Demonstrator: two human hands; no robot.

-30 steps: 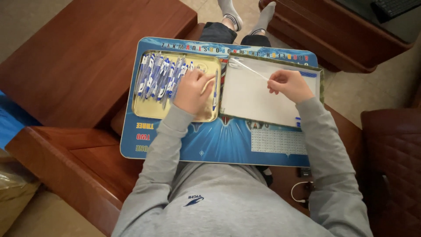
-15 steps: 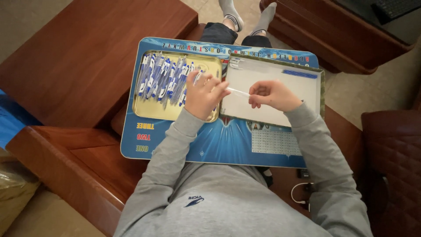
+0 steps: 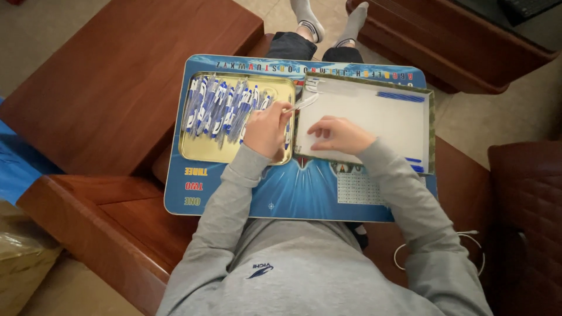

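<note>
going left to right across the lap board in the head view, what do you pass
Blue lap board edge → gold tray with the row of blue-and-white pens → left hand holding a clear pen barrel → right hand → white box → loose blue pieces at its far right.

Grey long-sleeved sweatshirt [image 3: 304,275], soft knit, plain apart from small dark emblem [image 3: 262,269] on chest, near edge of scene. Sleeves [image 3: 222,205] full length, ribbed cuffs [image 3: 249,159] snug at wrists, fabric creased along forearms and at elbows. Left hand [image 3: 267,130] and right hand [image 3: 339,134] bare: no gloves, rings or watch visible. Dark trousers [image 3: 310,48] at knees, far side of scene. Grey socks [image 3: 328,20] on both feet, no shoes.
</note>
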